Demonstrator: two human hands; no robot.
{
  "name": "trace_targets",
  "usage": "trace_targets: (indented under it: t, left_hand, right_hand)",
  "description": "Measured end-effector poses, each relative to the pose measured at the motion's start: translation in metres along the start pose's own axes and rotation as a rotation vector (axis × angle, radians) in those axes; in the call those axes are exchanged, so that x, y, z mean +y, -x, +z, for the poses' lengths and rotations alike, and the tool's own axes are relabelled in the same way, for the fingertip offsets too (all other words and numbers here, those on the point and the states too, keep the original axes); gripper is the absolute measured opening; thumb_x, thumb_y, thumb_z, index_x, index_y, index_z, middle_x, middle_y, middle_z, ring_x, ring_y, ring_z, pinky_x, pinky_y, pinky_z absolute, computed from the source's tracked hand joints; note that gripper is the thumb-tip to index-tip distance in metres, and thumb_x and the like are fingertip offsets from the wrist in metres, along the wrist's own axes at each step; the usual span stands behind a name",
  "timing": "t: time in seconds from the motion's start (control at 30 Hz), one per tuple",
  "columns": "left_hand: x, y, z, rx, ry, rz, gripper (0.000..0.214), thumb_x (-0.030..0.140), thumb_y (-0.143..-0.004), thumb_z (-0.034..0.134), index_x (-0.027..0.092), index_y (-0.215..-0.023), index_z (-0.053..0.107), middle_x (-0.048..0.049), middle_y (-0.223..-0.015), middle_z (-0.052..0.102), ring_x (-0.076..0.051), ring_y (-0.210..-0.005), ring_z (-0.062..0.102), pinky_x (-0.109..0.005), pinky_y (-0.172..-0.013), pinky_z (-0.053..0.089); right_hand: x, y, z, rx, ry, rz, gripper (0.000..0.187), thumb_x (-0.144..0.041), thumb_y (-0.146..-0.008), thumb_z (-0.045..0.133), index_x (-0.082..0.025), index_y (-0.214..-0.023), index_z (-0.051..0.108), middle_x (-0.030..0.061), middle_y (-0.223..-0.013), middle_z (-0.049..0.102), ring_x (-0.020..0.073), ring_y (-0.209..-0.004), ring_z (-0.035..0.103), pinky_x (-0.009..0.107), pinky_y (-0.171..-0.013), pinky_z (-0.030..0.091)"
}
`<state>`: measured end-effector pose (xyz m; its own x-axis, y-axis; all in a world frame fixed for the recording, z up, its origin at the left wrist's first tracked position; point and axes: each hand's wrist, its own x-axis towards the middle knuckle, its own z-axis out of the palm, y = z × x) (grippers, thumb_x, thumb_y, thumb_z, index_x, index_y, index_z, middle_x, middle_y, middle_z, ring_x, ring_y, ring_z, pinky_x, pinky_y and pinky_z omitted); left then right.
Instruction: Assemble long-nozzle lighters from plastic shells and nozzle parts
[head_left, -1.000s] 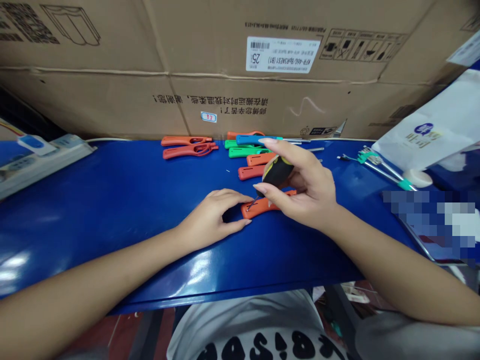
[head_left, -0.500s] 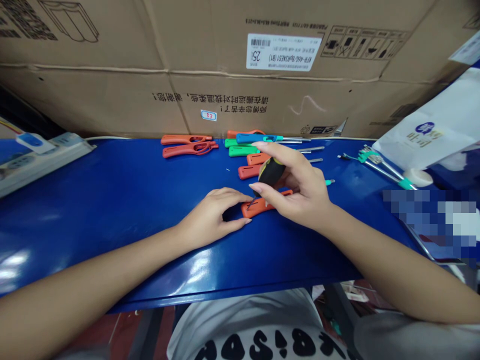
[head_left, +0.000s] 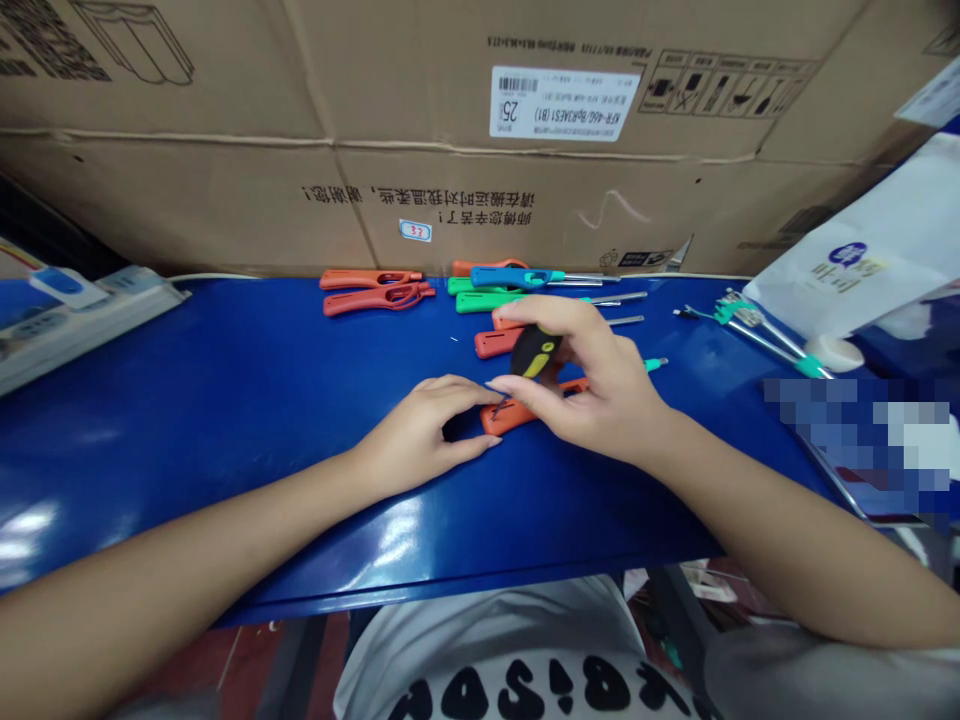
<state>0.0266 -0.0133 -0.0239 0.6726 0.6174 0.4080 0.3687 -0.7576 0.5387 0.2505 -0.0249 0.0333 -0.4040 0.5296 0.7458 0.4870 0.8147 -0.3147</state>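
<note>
An orange long-nosed lighter [head_left: 511, 414] lies on the blue table. Its left end is pinched between the thumb and forefinger of my left hand [head_left: 431, 430]. My right hand [head_left: 600, 390] is closed round a small screwdriver [head_left: 536, 352] with a black and yellow handle. The thin shaft slants down to the lighter's left end, and the tip touches or nearly touches its surface. My right hand covers part of the lighter's middle; a teal tip shows past my knuckles. Just behind, a red lighter [head_left: 491, 344] lies partly behind the screwdriver.
Blue and green lighters [head_left: 487, 300] lie near a large cardboard box [head_left: 420, 180], with orange and red lighter bodies [head_left: 367, 298] to their left. A power strip [head_left: 90, 315] sits at left. Metal tubes with teal parts [head_left: 772, 335] and a white bag [head_left: 832, 250] are at right.
The screwdriver handle has turned within my right fingers, showing more yellow. My right hand has shifted slightly down and left. My left hand stays on the orange lighter.
</note>
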Motion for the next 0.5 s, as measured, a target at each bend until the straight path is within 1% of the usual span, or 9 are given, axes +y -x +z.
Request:
trace_targets:
  t: [0.07,0.1,0.13,0.2,0.27,0.33,0.43,0.47,0.5]
  left_hand:
    - [0.0003,-0.0002,-0.0004,-0.001,0.004,0.001,0.03,0.026,-0.088,0.077,0.02,-0.117,0.069,-0.0064,-0.115,0.075,-0.023,-0.108,0.068,-0.038,-0.099,0.052]
    - [0.0005,-0.0003,-0.0006,-0.002,0.009,0.002,0.031,0.026,-0.088,0.077,0.02,-0.118,0.069,-0.0064,-0.115,0.075,-0.023,-0.108,0.068,-0.038,-0.099,0.052]
    - [0.0006,-0.0005,-0.0008,-0.004,0.015,0.003,0.032,0.026,-0.089,0.077,0.02,-0.119,0.068,-0.0065,-0.115,0.075,-0.023,-0.109,0.068,-0.038,-0.099,0.052]
    - [0.0008,-0.0006,-0.0011,-0.009,0.025,0.002,0.034,0.027,-0.089,0.076,0.019,-0.121,0.067,-0.007,-0.116,0.075,-0.023,-0.111,0.068,-0.038,-0.1,0.051]
    - [0.001,-0.0005,-0.0012,-0.009,0.026,0.002,0.035,0.027,-0.089,0.076,0.018,-0.122,0.067,-0.0074,-0.116,0.075,-0.023,-0.112,0.068,-0.039,-0.101,0.051]
    - [0.0013,-0.0004,-0.0013,-0.004,0.026,0.0,0.033,0.027,-0.089,0.076,0.018,-0.12,0.067,-0.0076,-0.116,0.075,-0.023,-0.111,0.068,-0.039,-0.1,0.051]
    - [0.0018,-0.0004,-0.0017,-0.001,0.035,0.002,0.031,0.025,-0.088,0.077,0.019,-0.118,0.069,-0.0066,-0.114,0.075,-0.023,-0.108,0.069,-0.037,-0.097,0.053]
    - [0.0018,-0.0003,-0.0018,-0.001,0.039,0.004,0.032,0.024,-0.088,0.077,0.019,-0.119,0.069,-0.0063,-0.114,0.075,-0.022,-0.108,0.069,-0.037,-0.097,0.053]
    - [0.0018,-0.0003,-0.002,-0.002,0.044,0.007,0.034,0.024,-0.088,0.077,0.019,-0.12,0.069,-0.0061,-0.114,0.075,-0.022,-0.108,0.068,-0.036,-0.097,0.053]
  right_hand:
    - [-0.001,-0.0002,-0.0005,0.07,0.078,-0.048,0.039,-0.035,-0.088,0.077,-0.024,-0.122,0.06,0.0042,-0.115,0.074,0.0191,-0.088,0.075,0.028,-0.071,0.064]
    - [-0.0019,-0.0003,-0.0008,0.068,0.07,-0.058,0.038,-0.033,-0.091,0.074,-0.023,-0.124,0.059,0.0045,-0.115,0.074,0.0194,-0.091,0.075,0.028,-0.075,0.064]
    - [-0.0031,-0.0005,-0.0012,0.04,0.028,-0.056,0.038,-0.032,-0.096,0.067,-0.023,-0.13,0.056,0.0058,-0.12,0.073,0.0201,-0.098,0.075,0.03,-0.08,0.064]
    - [-0.0052,-0.0008,-0.0014,-0.062,-0.112,-0.015,0.044,-0.027,-0.104,0.049,-0.022,-0.147,0.043,0.0092,-0.135,0.066,0.0209,-0.112,0.071,0.034,-0.09,0.063]
    - [-0.0059,-0.0009,-0.0005,-0.126,-0.219,0.034,0.049,-0.024,-0.106,0.04,-0.023,-0.154,0.033,0.0104,-0.144,0.06,0.0196,-0.113,0.071,0.035,-0.09,0.063]
    - [-0.0042,-0.0008,0.0011,-0.074,-0.192,0.034,0.046,-0.024,-0.104,0.049,-0.024,-0.149,0.041,0.0086,-0.141,0.062,0.018,-0.105,0.073,0.032,-0.085,0.064]
    - [0.0004,-0.0003,0.0024,0.11,-0.007,-0.076,0.04,-0.028,-0.091,0.074,-0.025,-0.128,0.06,0.0045,-0.119,0.074,0.0187,-0.094,0.075,0.028,-0.081,0.064]
    - [0.0016,-0.0001,0.0021,0.143,0.023,-0.11,0.04,-0.031,-0.088,0.077,-0.024,-0.125,0.062,0.0039,-0.112,0.076,0.0194,-0.093,0.075,0.029,-0.082,0.064]
    - [0.0022,0.0001,0.0015,0.14,0.014,-0.121,0.04,-0.034,-0.09,0.075,-0.024,-0.126,0.062,0.0042,-0.11,0.077,0.02,-0.093,0.075,0.03,-0.083,0.064]
